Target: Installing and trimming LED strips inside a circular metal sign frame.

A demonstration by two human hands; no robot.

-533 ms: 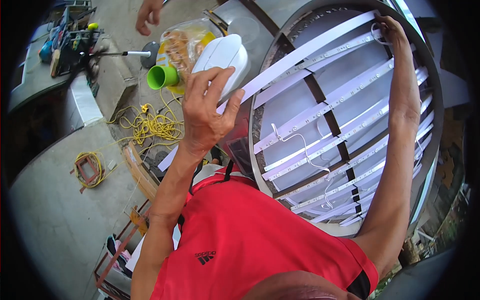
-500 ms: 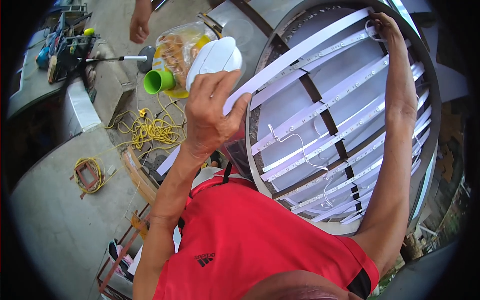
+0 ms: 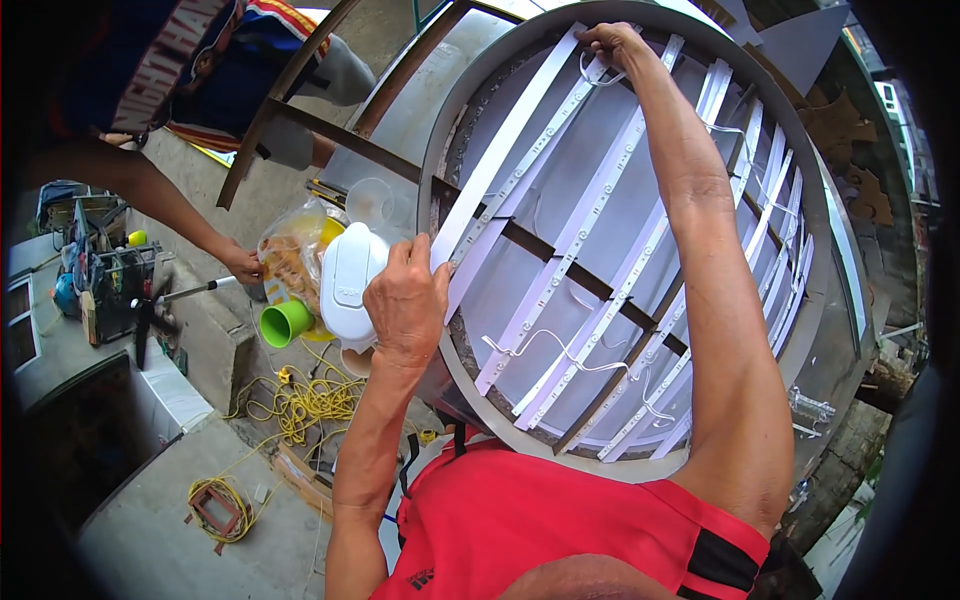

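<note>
A long plain white strip (image 3: 510, 145) slants across the left side of a round grey metal frame (image 3: 432, 150). My left hand (image 3: 405, 305) is closed at the strip's lower end, by the frame's left rim, its thumb along the strip. My right hand (image 3: 612, 45) reaches over the frame and pinches the strip's far end. A loop of white wire (image 3: 600, 78) hangs just under those fingers. Beside the strip run several white LED bars (image 3: 572, 245), lying over dark crossbars. Thin white wire (image 3: 570, 355) joins some bars near the front.
Left of the frame are a white lidded container (image 3: 348, 280), a green cup (image 3: 286, 323) and a plastic food bag (image 3: 290, 250). A co-worker's hand (image 3: 240, 262) touches the bag. Tangled yellow cord (image 3: 305, 400) lies on the ground. A brown metal frame (image 3: 345, 135) stands upper left.
The view has shifted, and the co-worker has come in at upper left, hand now at the bag. The white strip piece seen beyond my left wrist no longer shows. Both hands stay on the strip.
</note>
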